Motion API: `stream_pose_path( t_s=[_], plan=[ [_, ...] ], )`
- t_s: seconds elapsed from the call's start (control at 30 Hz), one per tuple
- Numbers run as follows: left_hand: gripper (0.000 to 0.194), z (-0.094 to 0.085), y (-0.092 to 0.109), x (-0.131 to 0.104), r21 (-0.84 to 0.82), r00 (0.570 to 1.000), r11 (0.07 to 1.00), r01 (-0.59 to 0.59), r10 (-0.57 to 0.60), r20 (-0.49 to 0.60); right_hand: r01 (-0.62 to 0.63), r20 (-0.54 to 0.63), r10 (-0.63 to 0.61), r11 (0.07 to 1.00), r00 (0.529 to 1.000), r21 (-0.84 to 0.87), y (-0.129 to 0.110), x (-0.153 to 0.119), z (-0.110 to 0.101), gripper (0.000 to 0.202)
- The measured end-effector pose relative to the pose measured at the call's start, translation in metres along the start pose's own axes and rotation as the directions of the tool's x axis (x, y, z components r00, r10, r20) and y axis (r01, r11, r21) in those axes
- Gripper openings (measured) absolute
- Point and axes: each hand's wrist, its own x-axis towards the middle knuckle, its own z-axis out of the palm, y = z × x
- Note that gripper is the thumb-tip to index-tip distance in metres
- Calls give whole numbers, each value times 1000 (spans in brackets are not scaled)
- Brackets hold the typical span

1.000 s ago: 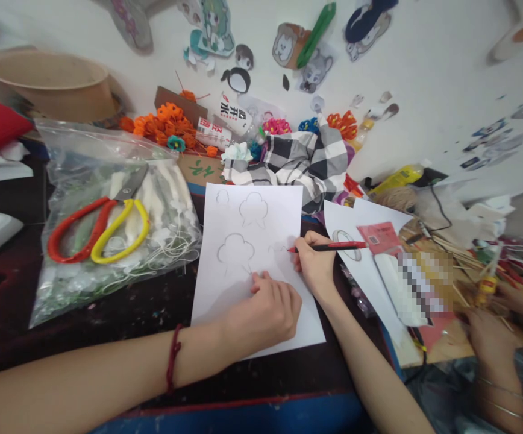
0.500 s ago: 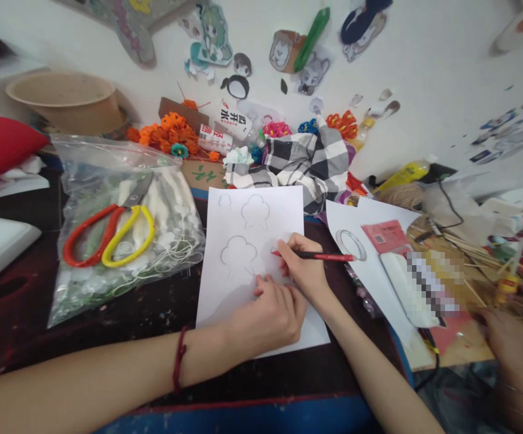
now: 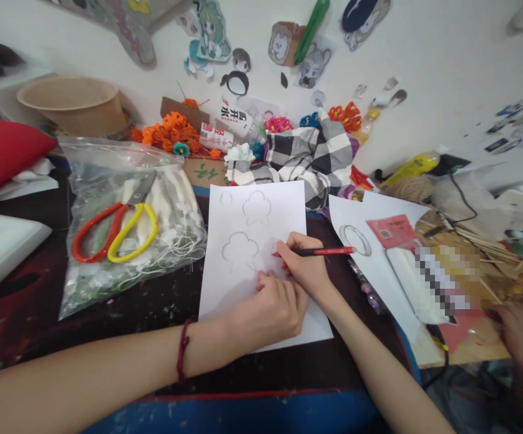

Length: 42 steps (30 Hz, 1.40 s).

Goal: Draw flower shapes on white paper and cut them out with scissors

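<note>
A black-and-red pencil [image 3: 325,251] is gripped in my right hand [image 3: 304,262], its tip pointing left over a white sheet of paper [image 3: 225,295]. Faint grey cloud-topped outlines [image 3: 240,248] are drawn on the sheet, with a smaller mark near its upper left corner. My left hand [image 3: 273,307] lies on the lower part of the paper, fingers curled inward, just below the right hand. Its palm faces down, so whatever may be inside it is hidden. Whether the pencil tip touches the paper, I cannot tell.
Red-and-yellow scissors [image 3: 114,232] lie on a clear plastic bag [image 3: 171,259] to the left. Behind the paper is a checkered cloth [image 3: 306,157], beside orange yarn flowers [image 3: 173,132]. At right, more paper [image 3: 349,211] lies near another person's hand [image 3: 521,337].
The view has shifted slightly, moving the side objects a little. Both my hands and the pencil keep nearly the same place on the paper. The other person's hand has moved rightward in view.
</note>
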Motion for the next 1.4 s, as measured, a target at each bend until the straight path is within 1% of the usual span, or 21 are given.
stream_pose_path(
  t_s=[0.23, 0.43, 0.63, 0.83, 0.97, 1.07, 1.27, 1.4],
  plan=[
    [19, -1, -3, 1, -17, 1000, 1000, -1, 0, -12, -16, -25, 17, 1000, 1000, 26, 2, 0, 1, 31],
    [20, -2, -3, 0, -11, 1000, 1000, -10, 10, -15, -42, 16, 41, 999, 999, 31, 0, 0, 0, 32],
    [18, 0, -3, 1, -20, 1000, 1000, 5, -5, -21, -31, -31, 32, 998, 999, 51, 0, 0, 1, 32],
    [22, 0, -5, 1, -22, 1000, 1000, 4, -5, -20, -42, 26, 41, 998, 999, 36, 2, 1, -1, 32],
    [19, -1, -5, 1, -9, 1000, 1000, -8, 8, -17, -48, 12, 47, 997, 999, 59, 3, 0, -1, 31],
    [20, -2, -4, 0, -4, 1000, 1000, -6, 6, -29, -49, 10, 49, 996, 999, 69, 2, 0, 0, 31],
    [23, 0, -4, 0, 11, 999, 1000, -9, 10, -32, -51, 51, 49, 998, 997, 40, 1, 1, -2, 31],
    [23, 1, -4, 0, 12, 999, 1000, -10, 10, -38, -37, 35, 35, 999, 999, 38, 1, 0, -2, 32]
  ],
)
